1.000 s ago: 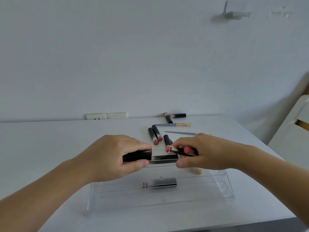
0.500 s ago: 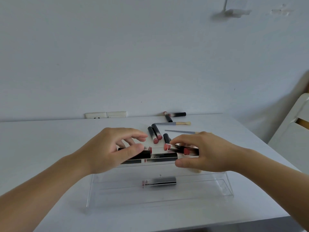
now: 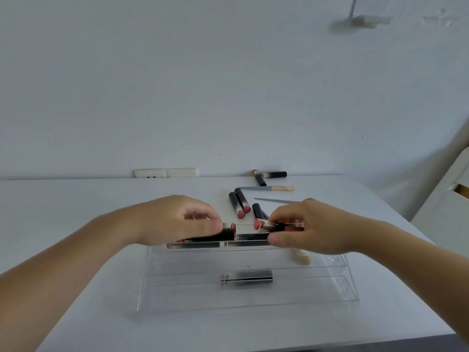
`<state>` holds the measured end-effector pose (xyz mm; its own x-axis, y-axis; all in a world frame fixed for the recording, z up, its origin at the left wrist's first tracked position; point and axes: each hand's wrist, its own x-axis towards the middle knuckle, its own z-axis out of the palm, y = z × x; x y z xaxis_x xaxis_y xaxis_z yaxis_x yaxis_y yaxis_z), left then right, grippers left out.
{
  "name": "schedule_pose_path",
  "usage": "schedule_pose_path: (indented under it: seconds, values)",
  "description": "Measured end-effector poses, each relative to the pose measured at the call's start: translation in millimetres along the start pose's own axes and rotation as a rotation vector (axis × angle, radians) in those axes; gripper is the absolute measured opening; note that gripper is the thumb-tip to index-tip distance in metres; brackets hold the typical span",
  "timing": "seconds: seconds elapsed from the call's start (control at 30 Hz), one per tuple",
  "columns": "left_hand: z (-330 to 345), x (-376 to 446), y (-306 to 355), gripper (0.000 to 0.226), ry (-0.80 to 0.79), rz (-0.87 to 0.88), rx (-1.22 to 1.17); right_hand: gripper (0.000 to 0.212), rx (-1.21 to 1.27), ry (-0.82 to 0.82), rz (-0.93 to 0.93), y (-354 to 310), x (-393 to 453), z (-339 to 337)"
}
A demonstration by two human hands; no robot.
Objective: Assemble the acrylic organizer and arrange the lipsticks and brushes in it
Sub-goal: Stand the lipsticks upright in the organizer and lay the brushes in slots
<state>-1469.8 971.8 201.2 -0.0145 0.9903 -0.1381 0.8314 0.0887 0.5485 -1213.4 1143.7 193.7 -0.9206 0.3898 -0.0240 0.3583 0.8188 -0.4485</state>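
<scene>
With our left hand (image 3: 177, 222) curled on a black lipstick (image 3: 224, 231) and right hand (image 3: 308, 228) pinching another lipstick (image 3: 270, 224) at the acrylic organizer's (image 3: 351, 280) top back tier, we should lay each flat, end-to-end, before letting go.

A white table (image 3: 76, 212) carries everything and runs back to a pale wall (image 3: 203, 85). Far beyond the grip and a little left, a double wall socket (image 3: 165, 172) sits right at the table's back edge. High above and to the right, a small bracket (image 3: 355, 20) juts from the wall (blurred, its shape unclear). Well off to the right stands a white chair (image 3: 446, 212).
</scene>
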Motion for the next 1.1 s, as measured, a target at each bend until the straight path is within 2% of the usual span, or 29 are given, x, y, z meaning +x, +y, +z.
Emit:
schedule_pose_path:
  seconds: [0.1, 0.23, 0.3, 0.43, 0.53, 0.63, 0.83, 0.93, 1.1]
  values:
    - [9, -2, 1, 0.049, -0.029, 0.01, 0.032, 0.05, -0.009, 0.026, 0.022, 0, -1, 5]
    - [13, -5, -1, 0.05, 0.022, 0.011, 0.048, 0.067, 0.203, -0.018, 0.044, -1, 5, -8]
    - [15, -8, -1, 0.046, 0.044, 0.017, 0.042, 0.067, 0.226, 0.014, 0.101, 3, 18, -16]
    - [15, -13, -3, 0.038, 0.076, 0.006, 0.058, 0.047, -0.024, 0.057, 0.207, 8, 66, -15]
    - [14, -21, -7, 0.037, 0.081, -0.013, 0.065, 0.063, -0.257, 0.043, 0.301, -1, 97, -4]
    - [11, -30, -14, 0.032, 0.091, -0.026, 0.053, 0.075, -0.457, 0.055, 0.308, -11, 122, 10]
    - [6, -38, -26, 0.028, 0.129, -0.025, 0.014, 0.043, -0.617, 0.017, 0.247, -19, 148, 36]
    - [5, -36, -29, 0.029, 0.141, -0.019, -0.005, 0.035, -0.551, -0.002, 0.22, -21, 157, 42]
    - [7, -29, -30, 0.03, 0.141, 0.002, -0.028, 0.035, -0.376, -0.029, 0.221, -16, 165, 52]
